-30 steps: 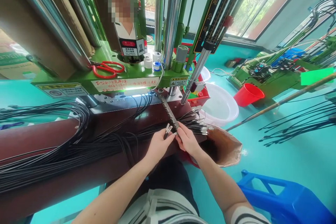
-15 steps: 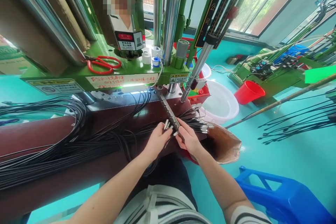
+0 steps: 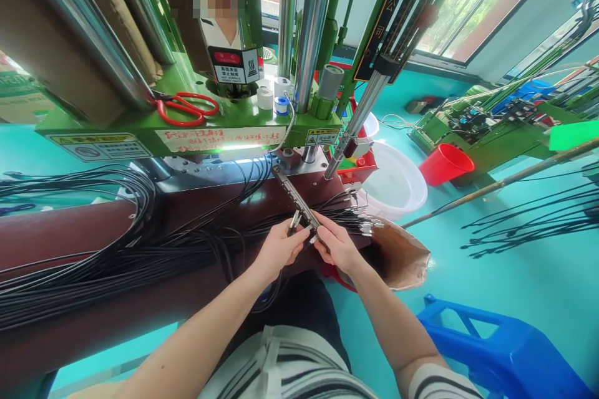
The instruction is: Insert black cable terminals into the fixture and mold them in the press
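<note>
My right hand is closed on the near end of a long slotted metal bar, whose far end points toward the press. Beside it, my left hand pinches black cables with silver metal plugs sticking up past the fingers. Its thumb reaches the bar's near end; whether a plug sits in a slot there is too small to tell. Under and behind both hands lies a bundle of black cables, with plug ends fanned out to the right.
A green press stands ahead, carrying red-handled scissors and a hot-surface warning sign. To the right are an open brown sack, a white tub, a red bucket and a blue stool.
The bar's far end has shifted slightly left and nearer to me. Both hands keep their hold, with small finger movements at the near end. The view has tilted a little.
</note>
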`<act>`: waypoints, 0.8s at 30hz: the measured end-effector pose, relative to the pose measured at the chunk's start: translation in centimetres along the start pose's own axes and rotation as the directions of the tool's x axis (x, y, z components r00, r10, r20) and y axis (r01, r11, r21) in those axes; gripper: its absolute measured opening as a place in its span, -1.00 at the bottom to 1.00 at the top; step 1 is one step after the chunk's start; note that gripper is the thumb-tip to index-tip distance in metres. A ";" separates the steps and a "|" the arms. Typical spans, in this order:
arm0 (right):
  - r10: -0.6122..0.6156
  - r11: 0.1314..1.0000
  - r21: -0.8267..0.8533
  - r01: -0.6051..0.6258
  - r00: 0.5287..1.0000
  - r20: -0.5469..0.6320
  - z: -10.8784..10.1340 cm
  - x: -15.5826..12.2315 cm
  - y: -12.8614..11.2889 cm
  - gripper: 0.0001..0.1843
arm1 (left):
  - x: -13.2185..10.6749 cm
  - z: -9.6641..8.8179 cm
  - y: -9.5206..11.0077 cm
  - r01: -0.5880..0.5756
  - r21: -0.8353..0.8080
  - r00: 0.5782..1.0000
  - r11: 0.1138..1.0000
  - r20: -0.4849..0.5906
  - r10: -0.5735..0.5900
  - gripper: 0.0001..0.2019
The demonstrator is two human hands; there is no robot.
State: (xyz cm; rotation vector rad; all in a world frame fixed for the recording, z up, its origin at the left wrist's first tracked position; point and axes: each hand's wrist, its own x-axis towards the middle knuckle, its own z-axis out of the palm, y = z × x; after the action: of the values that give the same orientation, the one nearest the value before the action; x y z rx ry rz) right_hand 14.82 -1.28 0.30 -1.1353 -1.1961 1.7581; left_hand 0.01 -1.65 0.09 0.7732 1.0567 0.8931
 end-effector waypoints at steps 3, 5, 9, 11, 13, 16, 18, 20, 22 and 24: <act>-0.006 1.000 -0.026 0.006 1.000 0.002 0.0 0.0 0.2 -0.38 | 0.0 0.1 0.1 0.009 -0.002 1.000 1.000 0.004 -0.009 -0.71; -0.038 0.997 -0.066 0.038 0.999 -0.009 0.2 0.0 0.5 -0.39 | 0.0 0.1 0.0 -0.003 0.016 1.000 1.000 -0.011 0.004 -0.72; -0.093 0.990 -0.112 0.088 0.995 -0.042 0.6 0.1 1.1 -0.44 | 0.0 0.0 -0.3 -0.059 0.078 0.998 0.995 -0.026 0.062 -0.74; -0.075 0.995 -0.070 0.070 0.995 -0.066 0.6 0.2 1.0 -0.44 | -0.1 -0.1 -0.1 -0.114 0.092 0.993 0.989 -0.032 0.117 -0.76; -0.049 0.999 -0.006 0.049 0.996 -0.068 0.5 0.2 0.8 -0.41 | -0.2 -0.2 0.3 -0.207 0.060 0.973 0.977 -0.096 0.212 -0.78; -0.025 0.996 0.081 0.030 0.998 -0.059 0.1 0.2 0.5 -0.40 | -0.4 -0.5 1.1 -0.318 -0.060 0.919 0.946 -0.267 0.292 -0.77; -0.013 0.993 0.117 0.020 0.998 -0.060 -0.2 0.2 0.5 -0.41 | -0.4 -0.7 1.4 -0.314 -0.124 0.915 0.941 -0.303 0.265 -0.74; -0.011 0.991 0.130 0.018 0.998 -0.055 -0.3 0.1 0.6 -0.42 | -0.4 -0.7 1.2 -0.277 -0.112 0.935 0.954 -0.262 0.240 -0.72; -0.013 0.993 0.120 0.017 0.999 -0.039 -0.3 0.1 0.7 -0.43 | -0.2 -0.7 0.7 -0.256 -0.010 0.944 0.967 -0.220 0.247 -0.72; -0.021 0.995 0.096 0.023 1.000 -0.018 -0.3 0.1 0.7 -0.44 | 0.2 -0.7 0.2 -0.256 0.127 0.941 0.958 -0.194 0.277 -0.73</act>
State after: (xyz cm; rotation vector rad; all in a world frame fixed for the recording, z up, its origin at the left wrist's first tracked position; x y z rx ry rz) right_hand 15.03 -1.33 -0.43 -1.0750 -1.0973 1.7666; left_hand -0.63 -1.32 0.03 0.9368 1.2079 1.1804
